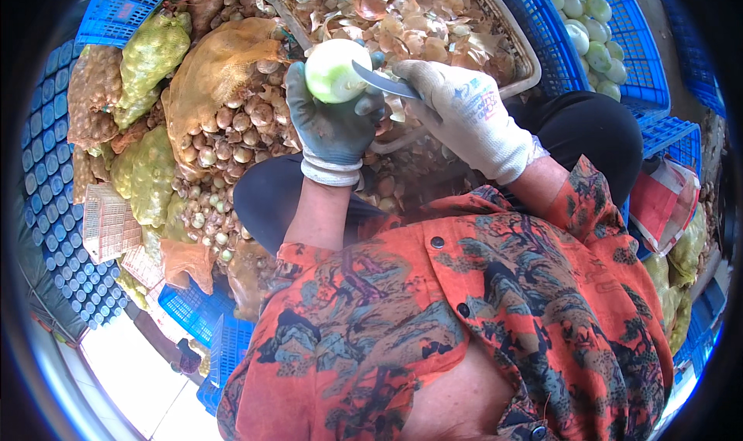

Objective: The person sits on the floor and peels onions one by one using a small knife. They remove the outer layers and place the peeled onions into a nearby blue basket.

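A peeled onion (332,69), white with a pale green patch, rests in my left hand (336,127), which wears a grey-coated work glove. In a white knit glove, my right hand (464,110) grips a small knife with a curved blade (386,85). The blade's tip lies at the onion's right side; whether it cuts in cannot be told. The knife's handle is hidden inside my right hand. Below and behind the onion is a pale plastic crate (529,64) heaped with dry onion skins (429,26).
Unpeeled onions (232,133) spill from an orange mesh sack (215,75) on the left. Beyond them lie yellow-green mesh sacks (152,58). A blue crate (644,64) at upper right holds peeled onions (598,52). My bent knees (603,122) flank the work area.
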The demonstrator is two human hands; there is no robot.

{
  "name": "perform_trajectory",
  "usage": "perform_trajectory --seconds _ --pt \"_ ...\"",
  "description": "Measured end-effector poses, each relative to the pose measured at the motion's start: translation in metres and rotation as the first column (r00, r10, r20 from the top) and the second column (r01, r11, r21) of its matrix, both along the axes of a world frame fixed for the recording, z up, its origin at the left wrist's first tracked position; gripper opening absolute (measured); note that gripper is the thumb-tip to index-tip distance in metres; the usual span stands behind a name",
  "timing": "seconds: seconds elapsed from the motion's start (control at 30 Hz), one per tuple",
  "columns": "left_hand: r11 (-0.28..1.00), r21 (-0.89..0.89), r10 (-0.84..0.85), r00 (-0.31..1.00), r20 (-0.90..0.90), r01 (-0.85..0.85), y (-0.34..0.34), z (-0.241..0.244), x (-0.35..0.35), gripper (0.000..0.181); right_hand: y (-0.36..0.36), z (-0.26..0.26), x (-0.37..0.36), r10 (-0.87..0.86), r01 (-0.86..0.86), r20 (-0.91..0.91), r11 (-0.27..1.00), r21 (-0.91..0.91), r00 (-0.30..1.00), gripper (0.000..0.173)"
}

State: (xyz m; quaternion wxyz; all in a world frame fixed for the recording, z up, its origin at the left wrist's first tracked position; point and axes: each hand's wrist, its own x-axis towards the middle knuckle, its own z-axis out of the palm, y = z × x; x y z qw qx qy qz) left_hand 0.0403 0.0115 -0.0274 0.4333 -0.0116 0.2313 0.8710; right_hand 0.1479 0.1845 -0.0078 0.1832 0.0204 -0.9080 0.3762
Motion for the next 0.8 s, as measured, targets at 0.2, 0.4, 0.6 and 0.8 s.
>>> perform_trajectory --seconds 0.2,0.4,0.6,0.8 --pt "0.990 -0.097 0.109 0.994 0.028 -0.106 0.007 0.005 0.000 0.075 0.000 -0.005 -0.006 0.008 -0.012 0.040 0.994 0.110 0.999 0.014" --pt "0.996 -0.029 0.091 0.993 0.076 -0.090 0.005 0.002 0.005 0.071 -0.006 -0.015 -0.008 -0.091 0.083 0.028 0.975 0.206 0.995 0.016" --pt "0.993 -0.079 0.096 0.992 0.075 -0.090 0.003 0.002 0.001 0.069 -0.001 -0.010 -0.014 0.073 0.034 0.268 0.926 -0.375 0.961 0.018" --pt "0.990 -0.136 0.027 1.000 0.014 -0.025 0.002 0.004 0.007 0.063 0.003 0.010 -0.014 -0.057 0.113 0.124 0.851 -0.513 0.991 0.023"
